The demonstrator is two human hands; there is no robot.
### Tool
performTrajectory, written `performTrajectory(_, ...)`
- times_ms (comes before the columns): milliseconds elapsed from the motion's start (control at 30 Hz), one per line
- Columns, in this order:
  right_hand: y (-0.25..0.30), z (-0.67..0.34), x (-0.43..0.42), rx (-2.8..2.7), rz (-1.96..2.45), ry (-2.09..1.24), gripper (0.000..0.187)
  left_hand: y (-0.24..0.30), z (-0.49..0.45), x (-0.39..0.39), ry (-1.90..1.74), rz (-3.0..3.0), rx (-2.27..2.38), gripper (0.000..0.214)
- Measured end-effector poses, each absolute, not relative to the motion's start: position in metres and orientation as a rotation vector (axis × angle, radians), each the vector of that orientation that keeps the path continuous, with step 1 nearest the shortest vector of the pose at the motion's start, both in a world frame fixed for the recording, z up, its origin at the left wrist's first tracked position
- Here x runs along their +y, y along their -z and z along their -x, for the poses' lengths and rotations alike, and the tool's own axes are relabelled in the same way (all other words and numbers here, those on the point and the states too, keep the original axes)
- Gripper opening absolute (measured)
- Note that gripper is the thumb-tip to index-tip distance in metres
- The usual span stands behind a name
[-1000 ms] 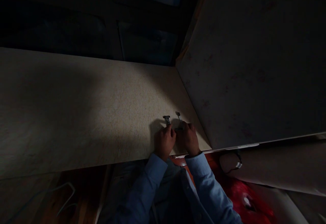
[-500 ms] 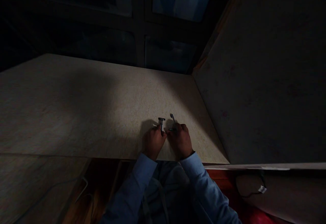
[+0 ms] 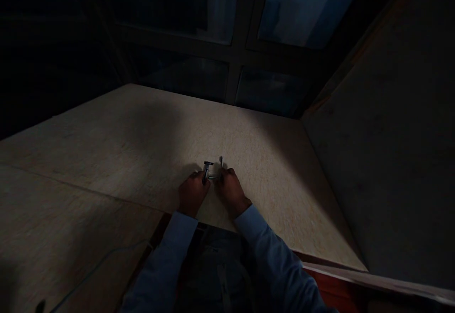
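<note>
The hands are drawing closer together: the left hand (image 3: 192, 193) and right hand (image 3: 230, 190) are now bringing the small metal fitting (image 3: 207, 169) and the thin metal pin (image 3: 221, 162) nearly into contact just beyond the fingertips.

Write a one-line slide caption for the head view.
In dim light, left hand and right hand grip a small metal fitting on a pale board.

Bare board (image 3: 149, 133) leftward, upright panel (image 3: 391, 161) blocking right
</note>
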State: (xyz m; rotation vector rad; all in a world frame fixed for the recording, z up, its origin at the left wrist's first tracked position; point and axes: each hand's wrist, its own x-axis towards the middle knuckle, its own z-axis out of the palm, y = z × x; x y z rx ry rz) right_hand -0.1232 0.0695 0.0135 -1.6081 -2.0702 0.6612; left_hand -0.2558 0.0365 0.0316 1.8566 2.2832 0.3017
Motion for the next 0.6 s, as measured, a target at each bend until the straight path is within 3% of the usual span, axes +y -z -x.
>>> performTrajectory(367,-0.018,0.129,0.076,-2.095,1.543,-0.667,0.025,0.005,0.280,0.038,-0.674,-1.847,2.389,0.031)
performTrajectory(600,-0.024,0.122,0.067,-2.137,1.451,-0.690,0.025,0.009,0.279,0.038,-0.684,-1.863,2.457,0.032)
